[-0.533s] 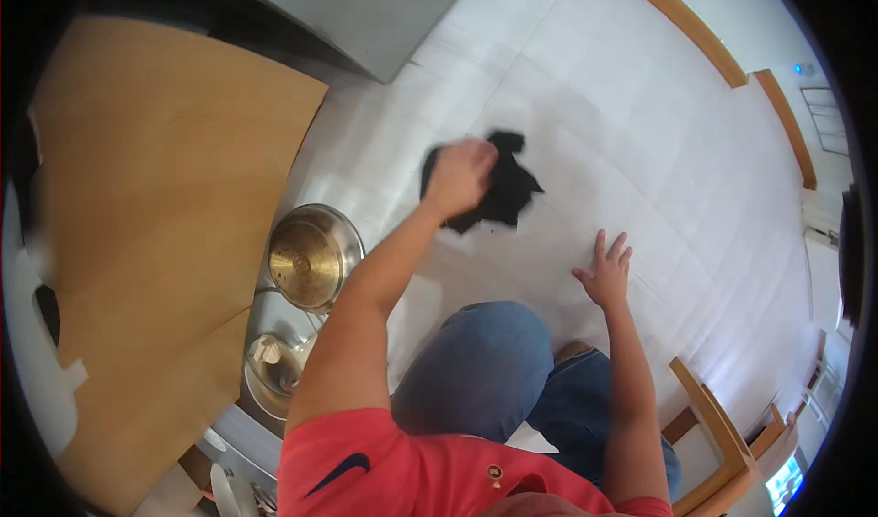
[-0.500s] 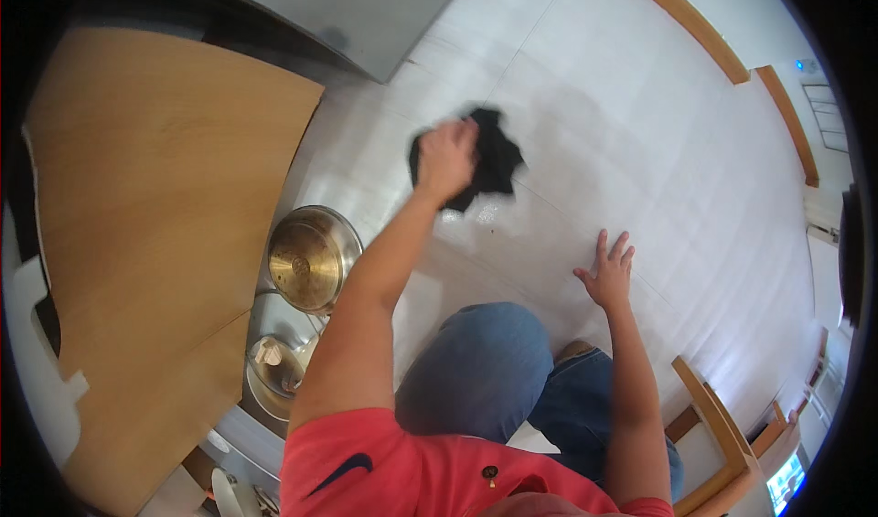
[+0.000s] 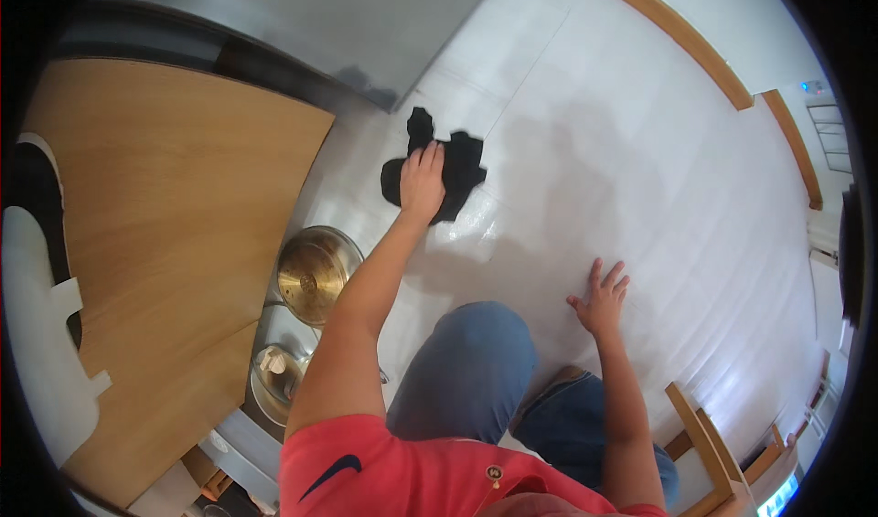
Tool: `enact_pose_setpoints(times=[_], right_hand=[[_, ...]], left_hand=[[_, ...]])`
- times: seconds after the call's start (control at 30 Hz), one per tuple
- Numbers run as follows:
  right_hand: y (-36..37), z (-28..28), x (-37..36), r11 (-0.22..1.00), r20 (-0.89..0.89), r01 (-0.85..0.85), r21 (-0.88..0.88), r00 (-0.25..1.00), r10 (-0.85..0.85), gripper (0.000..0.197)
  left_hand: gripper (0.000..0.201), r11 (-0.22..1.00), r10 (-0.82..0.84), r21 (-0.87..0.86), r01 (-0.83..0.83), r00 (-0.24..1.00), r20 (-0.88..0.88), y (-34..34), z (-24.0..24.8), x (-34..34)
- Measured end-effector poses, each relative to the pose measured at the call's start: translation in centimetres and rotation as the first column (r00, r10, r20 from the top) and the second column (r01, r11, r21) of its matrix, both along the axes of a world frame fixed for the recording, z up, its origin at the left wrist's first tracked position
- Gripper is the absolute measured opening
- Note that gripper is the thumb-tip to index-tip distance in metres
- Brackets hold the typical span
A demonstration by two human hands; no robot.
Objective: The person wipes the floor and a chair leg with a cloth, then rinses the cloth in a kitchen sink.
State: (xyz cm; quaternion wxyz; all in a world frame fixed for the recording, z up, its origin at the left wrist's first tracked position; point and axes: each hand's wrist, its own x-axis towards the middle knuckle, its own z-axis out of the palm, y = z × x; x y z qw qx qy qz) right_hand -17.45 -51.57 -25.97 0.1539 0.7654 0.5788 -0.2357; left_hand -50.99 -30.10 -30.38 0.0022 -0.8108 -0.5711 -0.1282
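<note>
My left hand (image 3: 423, 183) presses a crumpled black cloth (image 3: 464, 165) onto the pale tiled floor (image 3: 540, 133). Its fingers are bent over the fabric, and part of the cloth sticks out beyond them. Beside the cloth's near edge the tiles have a wet-looking shine. My right hand (image 3: 600, 299) is off to the right, fingers spread, low over or resting on the floor; exact contact cannot be made out. It holds nothing.
Left of my left arm, a metal pan (image 3: 315, 275) and a bowl-like vessel (image 3: 274, 360) sit beside a wooden panel (image 3: 183, 243). A grey cabinet or appliance (image 3: 366, 23) stands at the far left. Wooden trim (image 3: 668, 23) borders the far right, and a wooden frame (image 3: 704, 435) stands near right.
My left hand has slid the cloth left and slightly nearer, and the cloth's shape has shifted. My right hand stays spread in about the same place. The view has tilted a little.
</note>
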Motion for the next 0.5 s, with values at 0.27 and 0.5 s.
enact_pose_setpoints(times=[0.27, 0.5], right_hand=[[0.4, -0.2, -0.4, 0.999, -0.023, -0.033, 0.014, 0.999, 0.034, 0.1], [0.3, 0.1, 0.1, 0.999, -0.037, 0.027, 0.02, 0.999, -0.026, 0.101]], left_hand=[[0.04, 0.905, 0.398, 0.077, -0.417, 0.898, 0.186, 12.0, 0.2, 1.1], [0.055, 0.995, 0.097, -0.02, -0.095, 0.989, 0.114, 1.4, -0.8, -2.6]])
